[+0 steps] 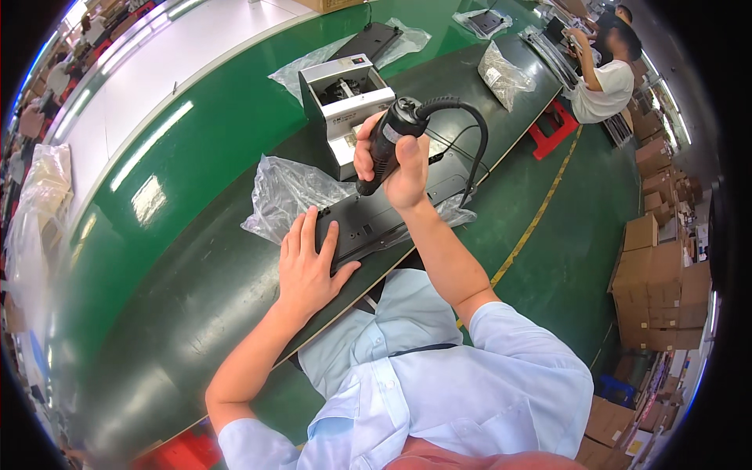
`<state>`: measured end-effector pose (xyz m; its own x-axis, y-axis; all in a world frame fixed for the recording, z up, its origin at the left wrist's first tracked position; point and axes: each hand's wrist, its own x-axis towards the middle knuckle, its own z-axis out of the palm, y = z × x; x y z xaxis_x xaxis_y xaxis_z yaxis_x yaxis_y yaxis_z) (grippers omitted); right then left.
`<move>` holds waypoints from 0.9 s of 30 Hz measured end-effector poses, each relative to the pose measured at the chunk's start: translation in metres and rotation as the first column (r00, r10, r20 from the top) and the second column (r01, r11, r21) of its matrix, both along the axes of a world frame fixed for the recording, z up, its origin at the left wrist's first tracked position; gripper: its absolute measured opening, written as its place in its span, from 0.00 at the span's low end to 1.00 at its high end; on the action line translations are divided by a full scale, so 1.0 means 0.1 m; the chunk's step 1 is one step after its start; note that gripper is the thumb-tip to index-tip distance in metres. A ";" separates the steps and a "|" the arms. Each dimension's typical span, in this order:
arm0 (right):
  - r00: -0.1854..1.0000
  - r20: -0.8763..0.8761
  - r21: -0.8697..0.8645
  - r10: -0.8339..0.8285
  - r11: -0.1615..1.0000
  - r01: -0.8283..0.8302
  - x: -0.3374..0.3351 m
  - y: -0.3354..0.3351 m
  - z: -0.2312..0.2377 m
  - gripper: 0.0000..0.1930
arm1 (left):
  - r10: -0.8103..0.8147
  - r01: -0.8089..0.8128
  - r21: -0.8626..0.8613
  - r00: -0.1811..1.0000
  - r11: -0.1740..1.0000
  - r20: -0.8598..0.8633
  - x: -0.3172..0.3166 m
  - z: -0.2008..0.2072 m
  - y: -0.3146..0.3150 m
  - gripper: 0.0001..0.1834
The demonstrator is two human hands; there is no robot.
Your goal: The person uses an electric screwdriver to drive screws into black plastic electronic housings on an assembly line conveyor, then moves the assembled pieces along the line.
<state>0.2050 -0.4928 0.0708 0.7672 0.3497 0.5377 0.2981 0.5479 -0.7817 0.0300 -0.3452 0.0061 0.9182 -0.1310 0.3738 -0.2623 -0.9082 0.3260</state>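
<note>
My right hand (403, 168) is wrapped round a black electric screwdriver (385, 147), its cord looping off to the right. The tool's lower end is over a flat black panel (368, 223), near its upper edge; whether its tip touches the panel I cannot tell. With fingers spread, my left hand (307, 262) lies on the panel's left end and presses it against the bench. A clear plastic bag (286, 196) is crumpled under and behind the panel. Just beyond stands a grey and black boxy screw feeder (345, 102).
The dark green bench (196, 298) runs from lower left to upper right. Farther along lie another black panel on plastic (368, 43) and a bagged part (501, 74). A red stool (553, 129) and a co-worker in white (607, 90) are at the right, with stacked cartons (662, 282).
</note>
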 end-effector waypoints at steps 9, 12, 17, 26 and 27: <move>0.996 -0.079 -0.138 0.035 0.989 -0.045 0.02 0.13 -0.15 0.40 | 0.001 0.000 -0.027 0.999 1.000 0.034 0.01 -0.01 0.03 0.39; 0.996 -0.071 -0.127 0.049 0.990 -0.058 -0.01 0.10 -0.11 0.41 | -0.004 0.005 -0.041 0.999 0.999 0.034 0.00 0.01 0.03 0.39; 0.980 0.142 0.039 -0.139 0.990 0.135 0.15 -0.10 0.20 0.39 | 0.004 -0.003 -0.043 1.000 0.999 0.016 -0.03 -0.01 0.00 0.40; 0.986 0.084 -0.035 -0.142 0.989 0.146 0.22 -0.11 0.21 0.38 | 0.082 -0.088 -0.138 0.995 0.987 -0.049 -0.11 -0.09 -0.02 0.46; 0.995 0.044 -0.027 -0.092 0.995 0.094 0.13 -0.17 0.15 0.39 | 0.088 -0.095 -0.144 0.995 0.985 -0.056 -0.10 -0.08 -0.02 0.46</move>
